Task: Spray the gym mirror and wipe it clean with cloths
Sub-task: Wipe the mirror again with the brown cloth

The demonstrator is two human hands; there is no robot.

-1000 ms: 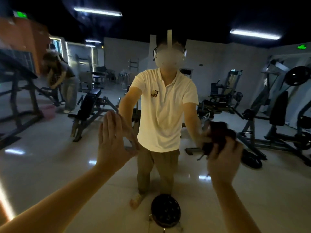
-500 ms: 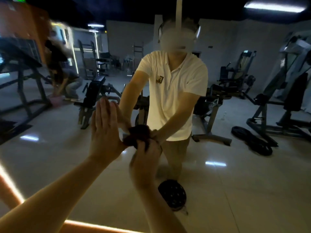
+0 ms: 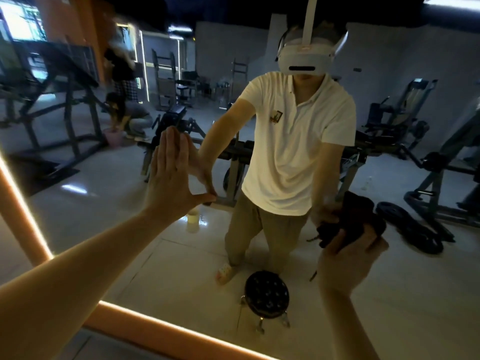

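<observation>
right hand [image 3: 348,258]: moved from just beside the left hand [image 3: 168,178] to well right of it, slightly lower.
cloth [image 3: 350,219]: carried along in its grip across the mirror [image 3: 405,294], now well apart from the left hand.

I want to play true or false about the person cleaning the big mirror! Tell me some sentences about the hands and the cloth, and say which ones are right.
1. The left hand is pressed flat against the mirror with straight fingers. True.
2. The right hand holds a bright yellow rag. False: the cloth it grips is dark.
3. The left hand is squeezing a sprayer. False: it holds nothing; a pale bottle stands on the floor in the reflection.
4. The person in the reflection wears a white shirt. True.
</observation>
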